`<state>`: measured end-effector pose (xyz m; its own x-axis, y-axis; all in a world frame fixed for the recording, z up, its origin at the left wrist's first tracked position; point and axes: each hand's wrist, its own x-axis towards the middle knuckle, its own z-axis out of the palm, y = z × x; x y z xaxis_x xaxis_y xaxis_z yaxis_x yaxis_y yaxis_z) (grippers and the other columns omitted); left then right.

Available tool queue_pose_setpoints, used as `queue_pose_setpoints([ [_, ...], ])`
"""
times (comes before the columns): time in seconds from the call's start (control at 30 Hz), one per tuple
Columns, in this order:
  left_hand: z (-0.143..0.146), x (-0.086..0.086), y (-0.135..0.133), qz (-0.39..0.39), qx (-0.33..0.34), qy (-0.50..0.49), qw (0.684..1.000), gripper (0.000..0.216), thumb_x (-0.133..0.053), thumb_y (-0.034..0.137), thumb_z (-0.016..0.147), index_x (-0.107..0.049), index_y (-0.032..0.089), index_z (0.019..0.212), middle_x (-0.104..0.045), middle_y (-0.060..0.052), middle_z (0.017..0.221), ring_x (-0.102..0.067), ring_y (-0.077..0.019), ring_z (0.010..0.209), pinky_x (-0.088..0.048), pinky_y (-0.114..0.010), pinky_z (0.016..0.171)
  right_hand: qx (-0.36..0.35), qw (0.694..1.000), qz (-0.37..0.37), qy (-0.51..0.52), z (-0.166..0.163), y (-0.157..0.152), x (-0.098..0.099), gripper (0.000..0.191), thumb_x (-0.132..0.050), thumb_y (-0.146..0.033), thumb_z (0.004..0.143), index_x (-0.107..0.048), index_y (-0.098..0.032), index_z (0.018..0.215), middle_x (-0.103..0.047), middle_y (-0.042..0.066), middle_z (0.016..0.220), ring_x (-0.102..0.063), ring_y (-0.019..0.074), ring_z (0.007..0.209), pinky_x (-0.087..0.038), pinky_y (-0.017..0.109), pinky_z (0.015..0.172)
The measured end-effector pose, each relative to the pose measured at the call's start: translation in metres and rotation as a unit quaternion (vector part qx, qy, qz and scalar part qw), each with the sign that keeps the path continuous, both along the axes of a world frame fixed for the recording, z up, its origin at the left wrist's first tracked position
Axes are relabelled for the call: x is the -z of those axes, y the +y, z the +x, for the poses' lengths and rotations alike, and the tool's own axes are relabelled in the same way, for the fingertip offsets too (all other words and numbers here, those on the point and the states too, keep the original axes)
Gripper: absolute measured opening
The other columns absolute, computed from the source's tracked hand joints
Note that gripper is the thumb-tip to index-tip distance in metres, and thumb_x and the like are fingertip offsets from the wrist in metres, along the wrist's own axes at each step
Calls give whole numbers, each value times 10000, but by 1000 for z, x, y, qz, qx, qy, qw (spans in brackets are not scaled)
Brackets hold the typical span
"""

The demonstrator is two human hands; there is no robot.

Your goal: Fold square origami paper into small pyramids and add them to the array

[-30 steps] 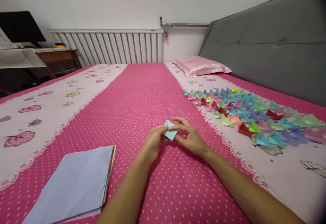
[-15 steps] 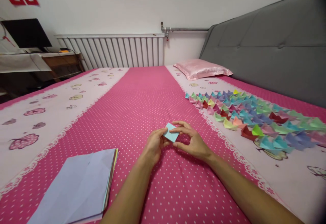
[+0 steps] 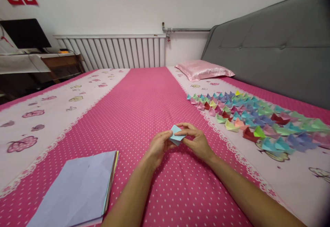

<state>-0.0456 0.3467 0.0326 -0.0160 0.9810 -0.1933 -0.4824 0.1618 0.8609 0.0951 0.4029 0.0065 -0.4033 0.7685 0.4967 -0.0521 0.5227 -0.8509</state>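
Both my hands meet over the pink dotted bedspread [image 3: 144, 103] in the middle of the view. My left hand [image 3: 158, 146] and my right hand [image 3: 197, 141] each pinch a small folded piece of light blue paper [image 3: 176, 133] between thumb and fingers. The paper is held just above the bedspread, its upper corner pointing away from me. A stack of paper sheets [image 3: 74, 189], lilac on top with coloured edges, lies at my lower left, clear of both hands.
Several folded paper boats [image 3: 247, 117] in many colours lie in rows on the right side of the bed. A pink pillow [image 3: 205, 69] rests against the grey headboard [image 3: 270, 41]. A white radiator [image 3: 113, 51] and a desk with a monitor [image 3: 24, 32] stand beyond the bed.
My fingers have closed in on the blue paper and folded it smaller; less of its flat face shows. The camera tilted up slightly since the first frame.
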Motion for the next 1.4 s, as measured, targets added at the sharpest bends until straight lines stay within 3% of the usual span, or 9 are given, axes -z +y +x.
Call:
queue_pose_setpoints([
  [0.13, 1, -4, -3, 46, 43, -4, 998, 217, -641, 319, 720, -678, 121, 801, -647, -73, 793, -564, -136, 704, -443, -258, 696, 16, 999, -38, 12, 1, 0, -3, 108, -660, -287, 727, -730, -268, 808, -611, 64, 1059, -572, 204, 980, -465, 348, 807],
  [0.27, 2, -7, -6, 118, 92, 75, 986, 295, -674, 294, 710, -665, 153, 968, -637, -73, 901, -547, -129, 785, -397, -236, 751, 19, 998, -56, 10, 1, 0, -6, 147, -662, -361, 730, -733, -256, 804, -624, 75, 1062, -574, 217, 991, -458, 365, 825],
  [0.47, 5, -4, -3, 120, 62, 119, 984, 299, -634, 386, 744, -678, 133, 895, -604, -49, 740, -490, -103, 650, -379, -231, 672, 8, 998, -50, 26, 1, -1, -8, 163, -629, -364, 763, -730, -240, 795, -632, 72, 1024, -575, 205, 990, -449, 359, 854],
  [0.9, 8, -2, -2, 119, 53, 135, 982, 307, -606, 420, 757, -681, 125, 790, -564, -25, 647, -454, -93, 593, -352, -222, 615, 48, 997, -43, 33, -1, -6, -8, 183, -639, -377, 743, -694, -204, 760, -629, 73, 952, -593, 200, 900, -493, 303, 693],
  [1.0, 9, -3, -3, 109, 48, 138, 983, 323, -610, 437, 746, -678, 122, 734, -567, -29, 636, -461, -97, 588, -364, -230, 617, 68, 992, -79, 75, -3, -7, -8, 205, -695, -372, 686, -618, -196, 758, -625, 46, 859, -598, 170, 785, -494, 280, 645],
  [1.1, 8, -3, -3, 112, 56, 131, 983, 328, -611, 450, 740, -682, 130, 738, -584, -34, 649, -475, -103, 598, -376, -238, 626, 83, 984, -120, 104, -4, -6, -7, 347, -753, -377, 604, -539, -204, 815, -611, 23, 809, -585, 147, 700, -491, 254, 594],
  [1.2, 7, -1, -2, 114, 55, 116, 985, 319, -624, 450, 730, -688, 139, 757, -591, -34, 656, -484, -107, 601, -382, -244, 641, 64, 983, -145, 93, -4, -5, -6, 361, -751, -393, 600, -562, -190, 833, -623, 31, 785, -587, 145, 686, -490, 251, 596],
  [1.4, 6, -2, -3, 110, 52, 98, 988, 294, -642, 424, 723, -690, 134, 729, -604, -39, 645, -507, -109, 606, -395, -249, 672, 18, 971, -225, 81, -4, -7, -10, 293, -735, -420, 600, -588, -165, 598, -588, -11, 546, -519, 102, 501, -433, 234, 500],
])
